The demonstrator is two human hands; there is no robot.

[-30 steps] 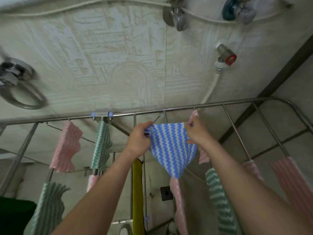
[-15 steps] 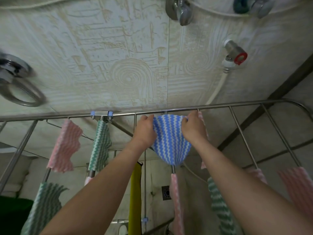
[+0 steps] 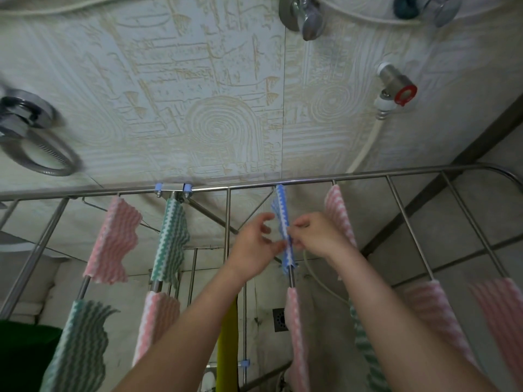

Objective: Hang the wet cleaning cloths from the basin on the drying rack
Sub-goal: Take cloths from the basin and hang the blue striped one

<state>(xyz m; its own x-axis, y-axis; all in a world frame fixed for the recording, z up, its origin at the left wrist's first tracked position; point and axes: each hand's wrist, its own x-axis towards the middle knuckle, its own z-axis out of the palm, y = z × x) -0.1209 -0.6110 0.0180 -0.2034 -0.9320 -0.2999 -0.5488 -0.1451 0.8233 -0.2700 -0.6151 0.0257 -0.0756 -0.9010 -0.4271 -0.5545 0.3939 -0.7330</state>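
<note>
Tiled wall (image 3: 198, 80) with taps (image 3: 305, 15) stands behind the rack (image 3: 368, 174), and my hands meet at one of its middle rods. My right hand (image 3: 317, 236) pinches the blue cloth (image 3: 283, 219) with curled fingertips on its right face. My left hand (image 3: 254, 244) is looser. Its thumb and fingers are parted, with the fingertips just touching the left face and not clamped on it, as far as I can tell.

The blue cloth is draped over the rod (image 3: 291, 280) at its far end, its top reaching the rack's far rail. I see it nearly edge-on, as a narrow strip. Its long axis runs along the rod, from the far rail toward me, and its halves hang down on either side.

On the same rod, nearer me, hangs a pink cloth (image 3: 295, 321), with bare rod between the two. The next rod to the right carries another pink one, just beside my right wrist. Green cloths (image 3: 172, 239) and more pink ones hang on the left rods and toward the rack's near right corner.

I judge this cloth as good as hung; it only needs evening out and letting go. Most rods carry cloths, so the task looks well along. A dark green tub (image 3: 22, 357) at the near left may be the basin, but its contents are hidden, so I cannot tell how many cloths remain.
</note>
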